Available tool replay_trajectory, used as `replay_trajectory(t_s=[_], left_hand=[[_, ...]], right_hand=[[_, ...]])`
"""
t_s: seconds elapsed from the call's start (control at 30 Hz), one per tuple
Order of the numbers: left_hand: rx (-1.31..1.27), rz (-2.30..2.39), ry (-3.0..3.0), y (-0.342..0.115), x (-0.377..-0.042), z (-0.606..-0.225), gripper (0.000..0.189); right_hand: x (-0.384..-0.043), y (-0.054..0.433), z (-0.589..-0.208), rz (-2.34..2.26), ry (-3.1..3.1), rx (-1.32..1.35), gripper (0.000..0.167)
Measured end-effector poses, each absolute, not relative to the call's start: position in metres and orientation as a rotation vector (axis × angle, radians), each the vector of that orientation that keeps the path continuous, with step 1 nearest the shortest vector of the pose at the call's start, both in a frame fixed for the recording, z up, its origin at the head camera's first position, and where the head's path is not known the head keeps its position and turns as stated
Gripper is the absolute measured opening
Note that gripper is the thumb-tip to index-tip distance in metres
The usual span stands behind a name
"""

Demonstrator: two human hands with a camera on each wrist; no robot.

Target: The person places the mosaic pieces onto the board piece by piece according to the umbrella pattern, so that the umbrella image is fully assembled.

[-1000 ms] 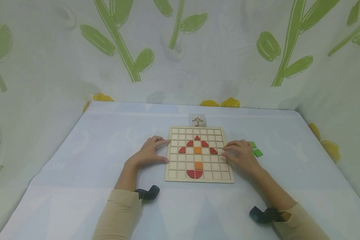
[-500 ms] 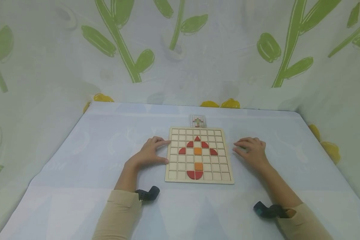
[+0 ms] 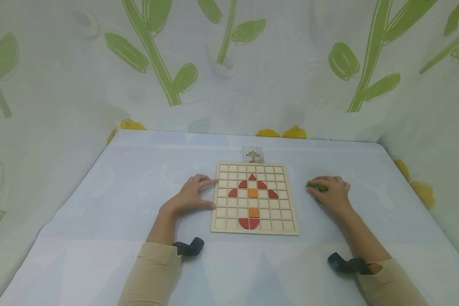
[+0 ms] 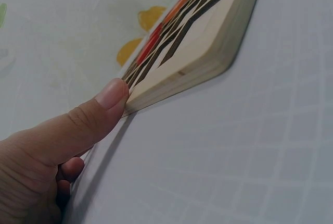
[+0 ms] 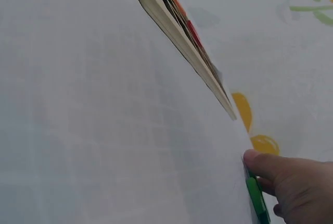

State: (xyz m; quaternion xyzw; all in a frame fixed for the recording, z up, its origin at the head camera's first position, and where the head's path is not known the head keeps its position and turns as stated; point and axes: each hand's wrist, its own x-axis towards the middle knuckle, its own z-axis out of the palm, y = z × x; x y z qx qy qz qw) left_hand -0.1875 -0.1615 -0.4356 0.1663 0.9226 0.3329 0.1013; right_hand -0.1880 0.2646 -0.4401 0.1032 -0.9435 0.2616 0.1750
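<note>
A square wooden grid board point(image 3: 226, 228) lies on the table, bearing red curved pieces, a red triangle point(image 3: 252, 177) and two orange square tiles point(image 3: 254, 212). At its left edge my left hand point(image 3: 191, 194) touches the rim with thumb and index finger spread apart; the thumb point(image 4: 113, 95) meets the board's side in the left wrist view. Right of the board, my right hand point(image 3: 332, 193) pinches a green tile point(image 3: 316, 186) between thumb and fingers. Another green tile point(image 5: 256, 199) shows just below the thumb in the right wrist view, partly hidden by the hand.
A small pattern card point(image 3: 253, 154) with a printed grid figure lies against the board's far edge. The pale table point(image 3: 99, 212) extends on both sides. A wall with painted green stems and leaves point(image 3: 290, 76) stands behind it. Each wrist wears a dark camera point(image 3: 346, 263).
My right hand has left the board's right edge, moved right to the green tiles and taken hold of one. The left hand stays at the board's left edge.
</note>
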Motion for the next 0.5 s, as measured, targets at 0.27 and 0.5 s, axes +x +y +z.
replay_trajectory(t_s=[0.27, 0.5], left_hand=[[0.494, 1.006, 2.717, -0.1622, -0.1877, -0.4361, 0.081], [0.493, 1.001, 2.709, -0.1625, -0.1871, -0.4362, 0.081]], right_hand=[[-0.1877, 0.2623, -0.4363, 0.743, -2.702, 0.270, 0.016], [-0.1910, 0.2580, -0.4406, 0.743, -2.680, 0.276, 0.014]])
